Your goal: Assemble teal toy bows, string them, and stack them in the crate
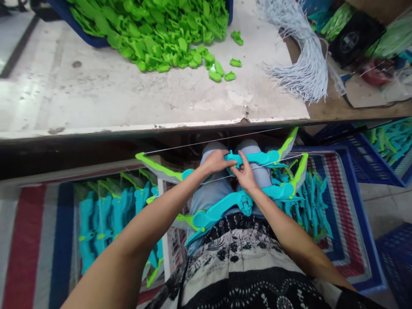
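Note:
Above my knees I have a teal toy bow (262,158) with lime-green limb tips and a white string on its far side. My left hand (219,162) closes on its middle part from the left. From the right, my right hand (246,174) pinches the same middle part; the fingers hide what lies between them. A second teal toy bow (222,205) rests across my lap nearer my waist, its string passing by my right hand. My left forearm covers part of both bows.
Ahead stands a worktable (128,103) with a pile of green plastic pieces (161,43) and a bundle of white strings (305,64). More teal bows (119,210) are lined up at left. A blue crate (360,227) at right holds teal parts (315,201).

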Tool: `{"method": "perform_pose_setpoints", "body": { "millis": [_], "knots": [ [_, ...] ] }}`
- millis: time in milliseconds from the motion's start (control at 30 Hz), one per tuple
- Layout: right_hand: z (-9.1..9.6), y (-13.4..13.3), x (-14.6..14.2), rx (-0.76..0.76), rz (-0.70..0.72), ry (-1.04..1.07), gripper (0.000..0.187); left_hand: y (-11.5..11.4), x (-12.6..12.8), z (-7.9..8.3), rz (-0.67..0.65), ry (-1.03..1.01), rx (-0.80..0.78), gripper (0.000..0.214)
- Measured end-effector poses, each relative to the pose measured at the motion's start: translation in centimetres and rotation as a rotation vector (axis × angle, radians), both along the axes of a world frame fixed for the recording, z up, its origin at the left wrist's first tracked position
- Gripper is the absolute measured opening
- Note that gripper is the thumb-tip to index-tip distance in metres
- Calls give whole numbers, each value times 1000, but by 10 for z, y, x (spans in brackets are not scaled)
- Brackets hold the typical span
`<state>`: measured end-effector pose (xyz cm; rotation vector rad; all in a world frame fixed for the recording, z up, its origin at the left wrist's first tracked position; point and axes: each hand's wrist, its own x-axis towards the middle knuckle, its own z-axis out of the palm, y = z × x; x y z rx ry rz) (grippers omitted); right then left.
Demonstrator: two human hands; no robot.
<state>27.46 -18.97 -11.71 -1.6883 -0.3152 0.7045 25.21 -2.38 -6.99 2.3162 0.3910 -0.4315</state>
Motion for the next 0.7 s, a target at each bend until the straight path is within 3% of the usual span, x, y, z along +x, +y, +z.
{"method": "perform_pose_setpoints", "body": {
  "millis": [133, 233, 300, 367, 467, 500, 600, 700],
  "knots": [
    [16, -5, 1, -238, 64, -181, 69, 2, -4, -2, -18, -18, 17, 48],
    [50, -10, 21, -542, 351, -418, 64, 0, -11, -4, -11, -70, 31, 51],
    [80, -1, 47, -653, 493, -615, 55, -4, -15, -5, -8, -115, 59, 52],
    [109, 24, 82, -662, 469, -804, 37, -7, -18, -5, -10, -180, 117, 51],
    [138, 85, 140, -641, 257, -1013, 30, -11, -24, 0, 64, -350, 216, 49],
    [142, 107, 160, -628, 224, -1062, 29, -12, -29, 3, 119, -416, 231, 46],
    [140, 161, 209, -621, 298, -1129, 25, -19, -51, 19, 266, -565, 164, 31],
    [129, 179, 236, -642, 358, -1113, 18, -31, -84, 33, 292, -545, -32, 26]
  ]
}}
